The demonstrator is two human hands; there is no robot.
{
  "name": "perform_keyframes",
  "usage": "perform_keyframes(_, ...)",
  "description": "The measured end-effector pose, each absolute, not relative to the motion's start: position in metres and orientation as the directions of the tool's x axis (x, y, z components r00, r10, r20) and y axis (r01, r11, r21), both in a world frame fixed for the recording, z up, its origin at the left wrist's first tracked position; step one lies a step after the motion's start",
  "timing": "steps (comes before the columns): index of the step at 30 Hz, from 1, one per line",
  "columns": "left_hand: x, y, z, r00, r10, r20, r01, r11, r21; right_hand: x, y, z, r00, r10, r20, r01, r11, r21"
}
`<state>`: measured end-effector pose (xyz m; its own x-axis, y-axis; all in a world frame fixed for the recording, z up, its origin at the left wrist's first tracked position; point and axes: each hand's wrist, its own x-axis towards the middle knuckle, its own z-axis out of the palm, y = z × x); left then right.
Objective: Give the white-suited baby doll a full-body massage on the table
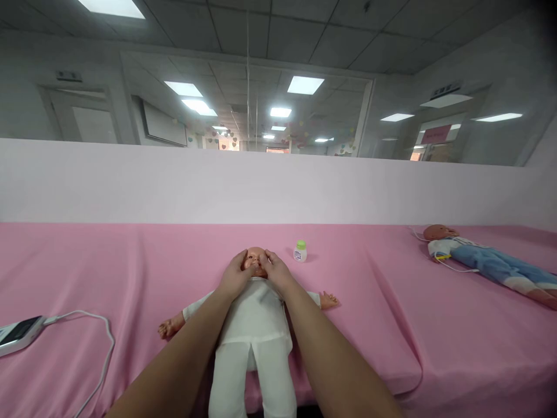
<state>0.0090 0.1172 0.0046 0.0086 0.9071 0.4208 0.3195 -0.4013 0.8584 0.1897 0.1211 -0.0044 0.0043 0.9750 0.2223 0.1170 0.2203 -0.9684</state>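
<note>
Both hands on the doll's head. My left hand [235,276] cups the left side of the face, fingers curled loosely around cheek and jaw; my right hand [276,271] mirrors it on the other side, thumb and fingers bent in against the cheek. Neither grip is closed tight; each is half curled and pressed to the head rather than clamped around it. The face shows in the gap between the two hands.

The doll [255,325] in white lies on its back directly under my forearms, head away from me, legs toward me, both arms spread out to the sides on the table [130,261], which is covered in pink cloth.

Count: two dolls, one bottle, one device, one cable at that device.

Taking the white doll as landmark: a small white bottle [300,251] with a green cap stands upright just beyond and right of its head, near my right hand but apart from it. It carries a label; print too small to read. Well to the right lies the second doll [487,261], in blue and white clothes, on its back, with a thin white cord by its head. Well to the left, at the picture's edge, sits a white device [20,334] with a white cable [102,348] looping off it across the cloth.

A pale partition wall [278,186] runs behind the table.
</note>
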Motion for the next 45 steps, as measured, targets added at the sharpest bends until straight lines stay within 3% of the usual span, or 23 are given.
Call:
perform_keyframes(3, 0.005, 0.113, -0.001, 0.132, 0.895, 0.426, 0.449, -0.437, 0.779, 0.201, 0.105, -0.004, -0.177, 0.968, 0.179, 0.146, 0.206, -0.968)
perform_keyframes(5, 0.005, 0.111, -0.003, 0.170, 0.893, 0.417, 0.494, -0.443, 0.748, 0.205, 0.097, -0.006, -0.202, 0.961, 0.188, 0.164, 0.223, -0.961)
perform_keyframes(16, 0.002, 0.110, -0.005, 0.129, 0.927, 0.351, 0.322, -0.374, 0.870, 0.197, 0.097, -0.012, 0.020, 0.955, 0.295, 0.144, 0.289, -0.946)
perform_keyframes(27, 0.000, 0.115, -0.014, 0.090, 0.924, 0.371, 0.330, -0.379, 0.864, 0.211, 0.113, -0.028, -0.057, 0.924, 0.379, -0.010, 0.379, -0.925)
perform_keyframes(34, 0.004, 0.109, -0.012, 0.079, 0.934, 0.347, 0.367, -0.351, 0.861, 0.207, 0.108, -0.026, -0.037, 0.926, 0.375, 0.053, 0.377, -0.925)
perform_keyframes(40, 0.006, 0.107, -0.010, 0.057, 0.930, 0.362, 0.418, -0.352, 0.838, 0.200, 0.104, -0.024, 0.047, 0.929, 0.368, 0.229, 0.348, -0.909)
perform_keyframes(45, 0.004, 0.109, -0.012, 0.071, 0.925, 0.372, 0.369, -0.371, 0.852, 0.201, 0.105, -0.023, 0.063, 0.936, 0.347, 0.188, 0.330, -0.925)
